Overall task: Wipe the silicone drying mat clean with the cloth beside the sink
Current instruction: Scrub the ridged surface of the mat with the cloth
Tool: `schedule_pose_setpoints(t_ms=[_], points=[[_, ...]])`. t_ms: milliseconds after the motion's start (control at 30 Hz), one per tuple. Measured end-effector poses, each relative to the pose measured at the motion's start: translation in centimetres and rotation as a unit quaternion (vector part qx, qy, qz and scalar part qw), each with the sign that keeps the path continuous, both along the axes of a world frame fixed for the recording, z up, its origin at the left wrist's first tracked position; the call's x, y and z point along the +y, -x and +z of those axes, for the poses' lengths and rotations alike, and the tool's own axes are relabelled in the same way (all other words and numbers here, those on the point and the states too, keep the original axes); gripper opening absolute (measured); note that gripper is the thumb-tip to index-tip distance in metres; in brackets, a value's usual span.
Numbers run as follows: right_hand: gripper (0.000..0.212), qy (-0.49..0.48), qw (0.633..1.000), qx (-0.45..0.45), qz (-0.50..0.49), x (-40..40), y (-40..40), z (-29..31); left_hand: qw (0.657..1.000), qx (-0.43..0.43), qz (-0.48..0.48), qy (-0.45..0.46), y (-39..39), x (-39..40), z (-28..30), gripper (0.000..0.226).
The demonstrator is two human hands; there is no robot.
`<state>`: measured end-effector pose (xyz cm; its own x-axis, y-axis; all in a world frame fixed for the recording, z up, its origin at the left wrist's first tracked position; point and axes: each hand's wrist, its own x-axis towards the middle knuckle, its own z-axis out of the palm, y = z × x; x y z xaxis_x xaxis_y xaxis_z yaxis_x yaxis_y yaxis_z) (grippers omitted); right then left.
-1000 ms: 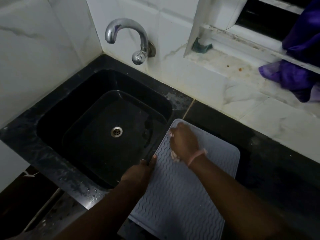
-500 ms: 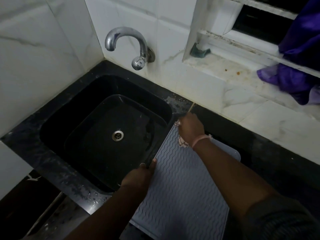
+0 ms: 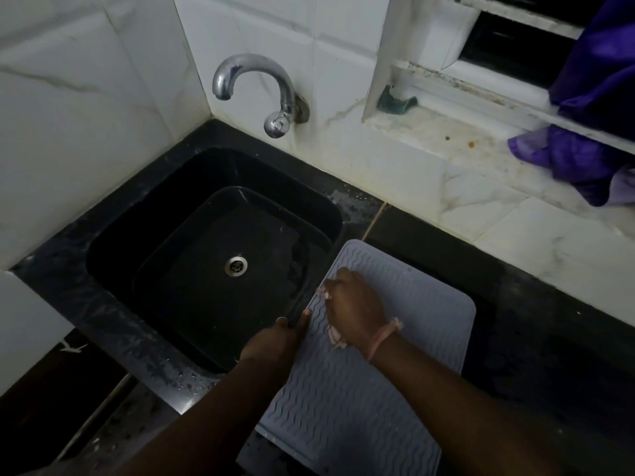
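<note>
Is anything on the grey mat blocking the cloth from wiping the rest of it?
Nothing visible does. The right hand presses the pale pink cloth on the grey wavy-ribbed silicone drying mat, whose bare surface carries no objects. The left hand only grips its sink-side edge.

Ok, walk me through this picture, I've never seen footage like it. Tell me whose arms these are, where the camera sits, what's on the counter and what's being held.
There is no machine here. The camera is worn on a person's head and looks down, so both arms are that person's own. A grey silicone drying mat with wavy ridges lies on the dark counter, right beside a black sink with a chrome tap above it. The right hand presses a pale cloth onto the mat; only bits of it peek out. The left hand grips the mat's edge next to the sink. Purple fabric lies on the window ledge.
</note>
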<state>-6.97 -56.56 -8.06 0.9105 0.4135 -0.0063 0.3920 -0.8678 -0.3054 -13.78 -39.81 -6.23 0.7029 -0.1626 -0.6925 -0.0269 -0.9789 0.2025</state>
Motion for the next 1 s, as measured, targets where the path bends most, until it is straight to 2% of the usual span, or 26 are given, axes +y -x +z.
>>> schedule_pose_setpoints(t_ms=[167, 267, 400, 600, 700, 800, 867, 933, 1000], points=[[0.021, 0.031, 0.995, -0.022, -0.088, -2.0, -6.8, 0.1, 1.0, -0.021, -0.006, -0.002, 0.3, -0.1, 0.3, 0.096], [0.018, 0.053, 0.993, -0.013, -0.104, -1.6, -7.7, 0.6, 1.0, -0.029, 0.004, 0.006, 0.4, 0.1, 0.1, 0.095], [0.021, 0.039, 0.994, -0.001, -0.105, -0.3, -4.4, 1.0, 0.999, -0.021, 0.016, 0.021, 0.3, 0.3, 0.2, 0.097], [0.025, 0.035, 0.999, 0.014, -0.02, 2.2, 4.1, 0.7, 0.999, -0.039, 0.02, 0.01, 0.4, 0.6, 0.4, 0.113], [0.021, 0.03, 0.999, 0.012, 0.002, 1.3, 3.3, 0.9, 0.997, -0.07, 0.032, 0.017, 1.7, 1.1, 0.0, 0.097], [0.018, 0.049, 0.997, -0.006, -0.051, -0.4, -0.4, 1.2, 0.992, -0.127, 0.005, 0.014, 3.9, 1.8, -0.7, 0.068], [0.019, 0.07, 0.995, 0.003, -0.068, -0.6, -2.0, 1.2, 0.985, -0.164, 0.023, 0.04, 5.6, 2.1, -0.9, 0.042], [0.02, 0.097, 0.993, 0.006, -0.061, -0.2, -2.2, 1.0, 0.976, -0.21, 0.016, 0.054, 7.2, 2.5, -0.9, 0.032], [0.022, 0.117, 0.992, 0.002, -0.057, 0.3, -1.8, 0.9, 0.973, -0.209, 0.06, 0.073, 8.4, 3.0, -1.1, 0.031]])
